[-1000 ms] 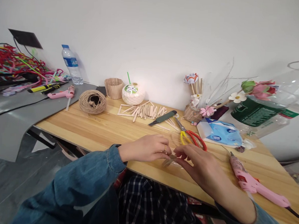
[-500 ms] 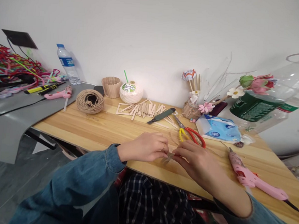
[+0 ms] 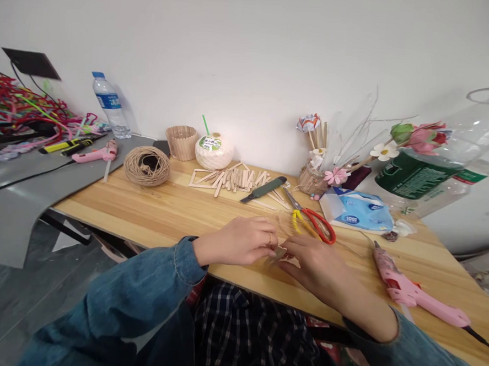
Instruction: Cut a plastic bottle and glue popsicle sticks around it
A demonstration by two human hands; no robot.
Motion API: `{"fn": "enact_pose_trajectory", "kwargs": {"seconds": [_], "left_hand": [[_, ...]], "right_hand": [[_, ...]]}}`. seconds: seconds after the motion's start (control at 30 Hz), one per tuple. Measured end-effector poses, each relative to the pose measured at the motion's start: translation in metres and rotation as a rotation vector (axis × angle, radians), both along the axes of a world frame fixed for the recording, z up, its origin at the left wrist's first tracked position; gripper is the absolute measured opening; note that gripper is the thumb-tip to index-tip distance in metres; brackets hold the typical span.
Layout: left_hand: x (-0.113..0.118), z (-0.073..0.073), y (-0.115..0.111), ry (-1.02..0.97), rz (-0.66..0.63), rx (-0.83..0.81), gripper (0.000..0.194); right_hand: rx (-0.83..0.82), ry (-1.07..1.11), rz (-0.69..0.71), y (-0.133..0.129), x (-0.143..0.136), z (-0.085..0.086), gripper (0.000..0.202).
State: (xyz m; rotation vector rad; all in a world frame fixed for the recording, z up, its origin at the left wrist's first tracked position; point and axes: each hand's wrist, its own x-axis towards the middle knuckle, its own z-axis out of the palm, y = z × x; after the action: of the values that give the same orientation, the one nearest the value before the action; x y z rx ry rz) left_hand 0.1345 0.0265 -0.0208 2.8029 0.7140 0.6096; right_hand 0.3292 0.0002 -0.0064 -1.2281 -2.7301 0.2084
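Observation:
My left hand (image 3: 241,241), a ring on one finger, is closed in a pinch on a small pale flat strip (image 3: 277,255) near the table's front edge. Against the strip's other side are the bent fingers of my right hand (image 3: 316,259), pinching it too. My fingers cover part of the strip, and its material is unclear. Just beyond my hands lie scissors (image 3: 319,223) with red and yellow handles, with thin loose fibres (image 3: 284,221) beside them. A dark green utility knife (image 3: 264,190) and a heap of wooden sticks (image 3: 238,180) lie farther back.
On the right lies a pink glue gun (image 3: 417,298), near a blue tissue pack (image 3: 361,209) and big plastic bottles (image 3: 419,171). A twine ball (image 3: 147,166), a stick cup (image 3: 181,143) and a wrapped coconut (image 3: 214,151) stand back left. Another glue gun (image 3: 97,153) rests farther left.
My right hand has shifted slightly and its fingers have changed their hold around the small strip. My left hand stays almost in place.

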Motion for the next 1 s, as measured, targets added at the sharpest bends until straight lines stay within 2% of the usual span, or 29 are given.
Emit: {"fn": "enact_pose_trajectory", "kwargs": {"seconds": [0.1,0.2,0.3,0.4,0.47,0.57,0.7,0.83,1.0], "left_hand": [[-0.001,-0.001,0.0,-0.16,0.024,-0.086,0.016],[-0.001,-0.004,-0.007,-0.467,0.132,-0.172,0.031],[0.002,-0.006,-0.021,-0.731,0.222,-0.118,0.03],[0.009,-0.007,-0.036,-0.845,0.25,-0.058,0.034],[0.013,-0.009,-0.043,-0.904,0.247,-0.086,0.035],[0.017,-0.011,-0.049,-1.008,0.219,-0.199,0.034],[0.022,-0.014,-0.054,-1.133,0.179,-0.415,0.034],[0.028,-0.017,-0.059,-1.258,0.109,-0.551,0.031],[0.035,-0.019,-0.065,-1.366,0.06,-0.629,0.029]], "right_hand": [[-0.077,0.063,-0.073,0.004,0.0,0.005,0.016],[-0.226,0.287,-0.176,0.007,0.003,0.016,0.015],[-0.4,0.558,-0.3,0.006,0.006,0.03,0.024],[-0.497,0.774,-0.428,-0.001,0.005,0.04,0.032],[-0.581,0.88,-0.479,-0.006,0.003,0.045,0.034],[-0.694,0.982,-0.489,-0.013,0.002,0.047,0.036],[-0.725,1.034,-0.457,-0.017,0.003,0.044,0.035],[-0.681,1.016,-0.419,-0.019,0.002,0.042,0.037],[-0.623,0.99,-0.378,-0.022,0.0,0.043,0.039]]}}
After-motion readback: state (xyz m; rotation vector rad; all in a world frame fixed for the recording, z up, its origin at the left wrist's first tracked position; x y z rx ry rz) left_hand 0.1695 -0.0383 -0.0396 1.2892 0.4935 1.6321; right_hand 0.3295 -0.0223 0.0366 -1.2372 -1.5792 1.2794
